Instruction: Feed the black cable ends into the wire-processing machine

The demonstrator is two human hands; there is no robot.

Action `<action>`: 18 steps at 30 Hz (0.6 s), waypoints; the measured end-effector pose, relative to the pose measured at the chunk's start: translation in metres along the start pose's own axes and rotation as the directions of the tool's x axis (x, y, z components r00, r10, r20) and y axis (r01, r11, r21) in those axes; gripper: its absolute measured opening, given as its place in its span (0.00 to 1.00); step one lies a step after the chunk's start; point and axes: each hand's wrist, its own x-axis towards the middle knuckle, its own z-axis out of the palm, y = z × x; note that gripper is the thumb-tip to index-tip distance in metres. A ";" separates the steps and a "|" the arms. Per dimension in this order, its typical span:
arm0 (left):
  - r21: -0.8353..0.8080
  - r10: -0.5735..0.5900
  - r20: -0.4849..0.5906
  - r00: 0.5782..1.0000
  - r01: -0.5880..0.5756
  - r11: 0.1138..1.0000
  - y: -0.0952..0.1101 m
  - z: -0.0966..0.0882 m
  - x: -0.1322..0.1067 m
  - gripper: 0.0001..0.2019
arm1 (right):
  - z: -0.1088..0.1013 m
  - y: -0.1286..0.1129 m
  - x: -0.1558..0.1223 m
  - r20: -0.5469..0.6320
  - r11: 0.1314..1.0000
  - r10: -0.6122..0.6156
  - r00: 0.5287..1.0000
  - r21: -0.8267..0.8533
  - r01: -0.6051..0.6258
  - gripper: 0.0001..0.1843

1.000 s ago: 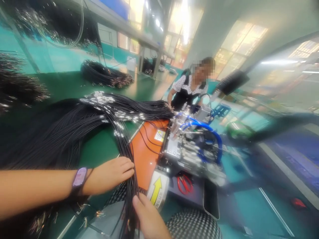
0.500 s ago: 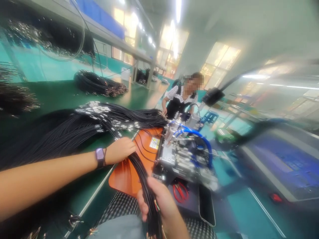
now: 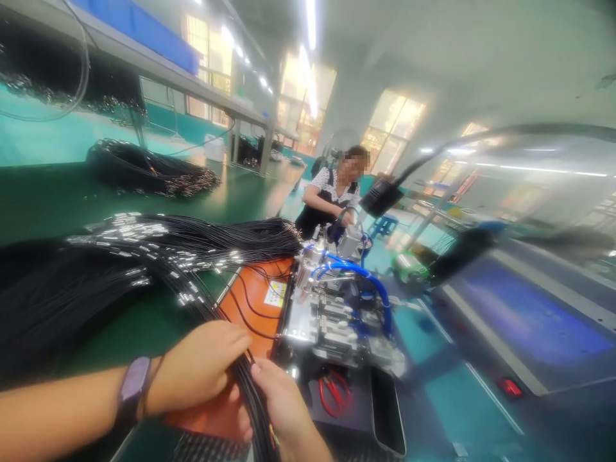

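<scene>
A thick bundle of black cables (image 3: 253, 393) runs down toward me past the orange board (image 3: 260, 301). My left hand (image 3: 202, 362), with a watch on its wrist, is closed around the bundle from above. Just below it, my right hand (image 3: 283, 401) grips the same bundle, thumb along its near side. The two hands almost touch. Beyond the left hand the cables join a larger pile of black cables (image 3: 226, 237) with silvery ends. Right of the hands stands a metal machine (image 3: 332, 314) with blue tubes (image 3: 366, 273).
Red-handled pliers (image 3: 334, 393) and a black tray (image 3: 387, 410) lie before the machine. A coiled cable bundle (image 3: 144, 170) rests on the green table (image 3: 43, 192). A person (image 3: 332, 192) works behind the machine. At right is a large grey unit (image 3: 539, 321) with a red switch.
My left hand has moved down along the cables, closer to my right hand, which has shifted a little left. The view has turned right. The other person's arm now reaches toward the machine.
</scene>
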 end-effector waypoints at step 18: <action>-0.068 0.244 0.037 0.969 -0.241 0.968 0.007 0.044 0.047 0.03 | -0.043 -0.045 -0.018 -0.215 0.801 -0.165 0.962 -0.598 0.004 0.15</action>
